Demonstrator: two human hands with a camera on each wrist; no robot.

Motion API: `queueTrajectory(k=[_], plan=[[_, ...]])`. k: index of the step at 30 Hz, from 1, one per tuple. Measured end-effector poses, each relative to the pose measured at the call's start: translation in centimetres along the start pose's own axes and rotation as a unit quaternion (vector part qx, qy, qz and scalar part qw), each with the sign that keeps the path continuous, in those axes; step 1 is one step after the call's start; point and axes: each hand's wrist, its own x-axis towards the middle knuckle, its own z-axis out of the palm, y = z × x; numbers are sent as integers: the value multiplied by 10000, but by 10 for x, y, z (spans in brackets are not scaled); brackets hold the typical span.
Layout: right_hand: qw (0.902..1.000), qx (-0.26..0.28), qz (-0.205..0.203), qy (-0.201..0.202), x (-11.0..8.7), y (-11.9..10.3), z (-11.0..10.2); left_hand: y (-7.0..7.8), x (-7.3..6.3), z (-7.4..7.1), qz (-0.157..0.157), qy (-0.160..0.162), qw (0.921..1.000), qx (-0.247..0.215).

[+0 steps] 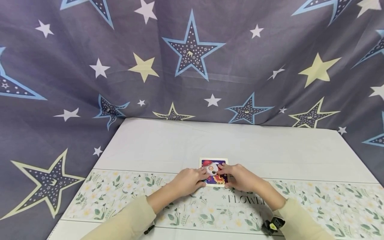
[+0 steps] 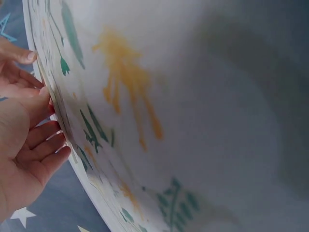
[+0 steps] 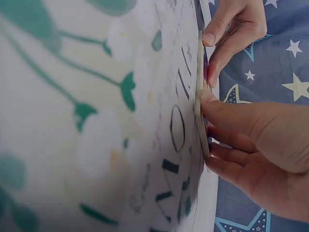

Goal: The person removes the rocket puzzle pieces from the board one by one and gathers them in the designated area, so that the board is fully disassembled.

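A small square picture board [image 1: 213,160] with a cream border lies flat on the table. Its picture is dark purple with a whitish round figure, a red patch on top and orange shapes below. My left hand [image 1: 189,181] comes in from the left, fingertips resting on the picture and thumb by the near left corner. From the right, my right hand [image 1: 242,177] touches the face with its forefinger, its thumb at the near right corner. In the right wrist view the board's thin edge [image 3: 200,121] shows beside both thumbs. The fingers hide parts of the picture.
The white table [image 1: 162,140] carries a printed floral band [image 1: 120,190] with lettering [image 1: 244,199] near my right wrist. Behind and beside it hangs a grey curtain [image 1: 228,76] with stars. A dark strapped device [image 1: 273,225] sits at the right cuff.
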Motion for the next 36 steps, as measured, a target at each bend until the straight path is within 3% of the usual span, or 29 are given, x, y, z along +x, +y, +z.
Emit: queueTrajectory(k=[7, 14, 21, 26, 36], plan=[[9990, -346, 195, -202, -1, -6, -3, 1, 3, 0, 21, -69, 9999, 79], [9967, -766, -22, -261, -3, -7, -1, 1, 5, 1, 45, -117, 9999, 36], [9967, -707, -397, -81, 0, -3, -2, -1, 7, -2, 146, -66, 9999, 44], [9968, -635, -416, -234, 1, 0, 0, 0, 8, -1, 159, -97, 9998, 18], [9978, -432, -449, -240, 5, 0, 6, -13, 18, -15, 283, -209, 9977, -579]])
